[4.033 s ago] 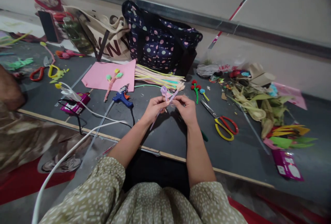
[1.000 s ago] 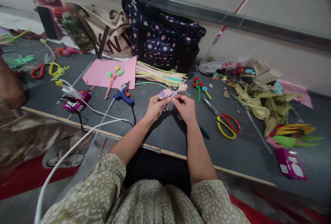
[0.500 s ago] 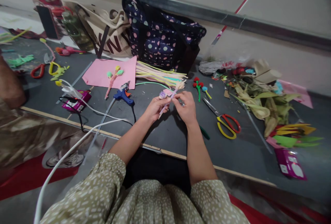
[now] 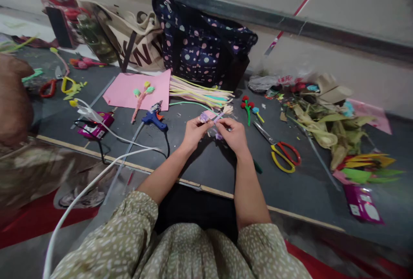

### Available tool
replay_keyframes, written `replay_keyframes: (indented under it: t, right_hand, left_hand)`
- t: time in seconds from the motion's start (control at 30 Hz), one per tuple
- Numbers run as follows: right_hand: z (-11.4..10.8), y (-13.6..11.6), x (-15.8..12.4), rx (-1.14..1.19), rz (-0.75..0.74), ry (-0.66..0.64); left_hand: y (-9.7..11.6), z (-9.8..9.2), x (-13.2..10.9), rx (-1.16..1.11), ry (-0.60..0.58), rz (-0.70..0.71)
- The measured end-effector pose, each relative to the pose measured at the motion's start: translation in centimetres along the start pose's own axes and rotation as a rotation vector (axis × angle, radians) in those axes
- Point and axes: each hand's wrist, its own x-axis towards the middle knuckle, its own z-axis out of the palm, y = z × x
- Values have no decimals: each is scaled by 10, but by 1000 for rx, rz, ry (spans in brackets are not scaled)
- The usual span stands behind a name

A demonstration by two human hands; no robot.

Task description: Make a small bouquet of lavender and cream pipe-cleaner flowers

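Both my hands meet over the dark table, fingers closed on a small pipe-cleaner flower [image 4: 218, 116] with a lilac stem and a cream head [image 4: 227, 109]. My left hand [image 4: 195, 135] pinches it from the left, a lilac curled bud [image 4: 204, 117] showing above the fingers. From the right, my right hand [image 4: 234, 136] pinches the stem; another lilac bud [image 4: 218, 135] hangs below its fingertips. Part of the stem is hidden by the fingers. Just beyond lies a bundle of pipe cleaners [image 4: 196, 93] in pale pink and yellow.
A blue glue gun [image 4: 155, 119] rests left of my hands, near a pink sheet [image 4: 119, 92]. Scissors [image 4: 280, 154] and red pom-pom flowers [image 4: 247, 106] lie to the right, with dried husks [image 4: 325, 128] farther over. A white cable [image 4: 97, 176] crosses the table edge. Another person's arm [image 4: 14, 102] is at left.
My fingers have shifted on the flower, and its stem sits lower behind them. A second lilac bud now shows under my right hand. The other person's arm has moved farther onto the table.
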Motion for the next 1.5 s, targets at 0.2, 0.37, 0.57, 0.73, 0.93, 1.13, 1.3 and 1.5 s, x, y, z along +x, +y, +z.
replay_keyframes:
  t: [0.2, 0.37, 0.57, 0.73, 0.93, 1.13, 1.3, 1.5]
  right_hand:
    - [-7, 8, 1, 320, 194, -137]
    - [-15, 7, 0, 513, 236, -198]
    - [-12, -1, -3, 641, 240, -268]
    - [-2, -3, -3, 629, 202, -144]
    - [4, -1, 1, 609, 273, -16]
    - [8, 2, 6, 640, 344, 161]
    - [13, 3, 6, 663, 384, 179]
    - [20, 2, 3, 621, 335, 138]
  left_hand:
    - [2, -5, 3, -86, -141, -213]
    - [5, -8, 3, -193, -253, -377]
    - [9, -11, 3, -312, -449, -533]
    - [11, -13, 3, -343, -493, -566]
    - [10, -5, 3, -217, -325, -451]
    - [6, -2, 1, 225, -10, 184]
    - [2, -3, -4, 934, -45, 731]
    - [-3, -4, -7, 1024, -2, 800]
